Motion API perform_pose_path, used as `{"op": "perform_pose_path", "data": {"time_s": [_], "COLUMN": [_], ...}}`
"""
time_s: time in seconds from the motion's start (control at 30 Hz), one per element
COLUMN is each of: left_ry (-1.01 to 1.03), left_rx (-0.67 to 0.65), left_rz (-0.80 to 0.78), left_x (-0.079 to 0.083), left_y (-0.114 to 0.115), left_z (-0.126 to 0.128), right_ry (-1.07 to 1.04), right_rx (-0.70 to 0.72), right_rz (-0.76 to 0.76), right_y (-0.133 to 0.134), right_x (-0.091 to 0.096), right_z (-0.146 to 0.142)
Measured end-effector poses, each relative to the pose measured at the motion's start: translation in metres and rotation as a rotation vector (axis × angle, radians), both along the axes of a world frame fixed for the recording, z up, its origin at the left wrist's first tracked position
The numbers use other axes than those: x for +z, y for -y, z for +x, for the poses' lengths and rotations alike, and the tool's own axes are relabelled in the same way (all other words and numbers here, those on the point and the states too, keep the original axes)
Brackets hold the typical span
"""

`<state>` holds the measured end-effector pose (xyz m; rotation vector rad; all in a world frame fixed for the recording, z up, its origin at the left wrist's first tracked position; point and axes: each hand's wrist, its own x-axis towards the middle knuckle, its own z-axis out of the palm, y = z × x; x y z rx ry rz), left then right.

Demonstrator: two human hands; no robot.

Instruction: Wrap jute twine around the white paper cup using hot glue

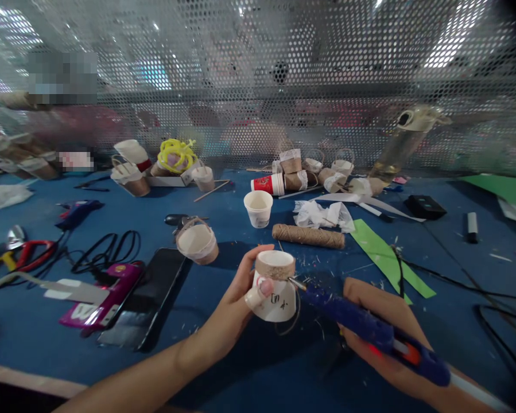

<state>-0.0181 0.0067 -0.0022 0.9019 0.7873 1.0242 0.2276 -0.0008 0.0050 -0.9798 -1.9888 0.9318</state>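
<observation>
Upside down in my left hand [249, 287] is a white paper cup [279, 307], the thumb pressed against its side. A band of brown twine [275, 269] is wound around the cup's upper part. My right hand [382, 321] grips a blue hot glue gun [352, 315] with a red light showing on its body. The gun's metal nozzle meets the lower edge of the twine band, and a strand of twine hangs below the cup. A roll of twine [308, 236] lies just behind, near another white paper cup [258, 209] that stands upright.
To the left lie a black phone [154, 298], a purple power strip [107, 298], a second glue gun [80, 212] and red-handled pliers [34, 252]. A twine-wrapped basket cup [197, 244] stands nearby. Green paper [387, 258] and black cables lie at right. Perforated metal mesh [240, 86] closes the back.
</observation>
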Motion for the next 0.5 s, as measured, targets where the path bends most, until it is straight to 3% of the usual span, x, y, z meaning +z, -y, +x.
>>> {"op": "perform_pose_path", "data": {"time_s": [0.5], "left_ry": [-0.096], "left_rx": [0.02], "left_rz": [0.072], "left_x": [-0.0056], "left_y": [0.0005], "left_z": [-0.0031], "right_ry": [0.109], "right_rx": [-0.046], "right_rz": [0.036], "right_y": [0.0007], "right_x": [0.0018], "right_z": [0.0009]}}
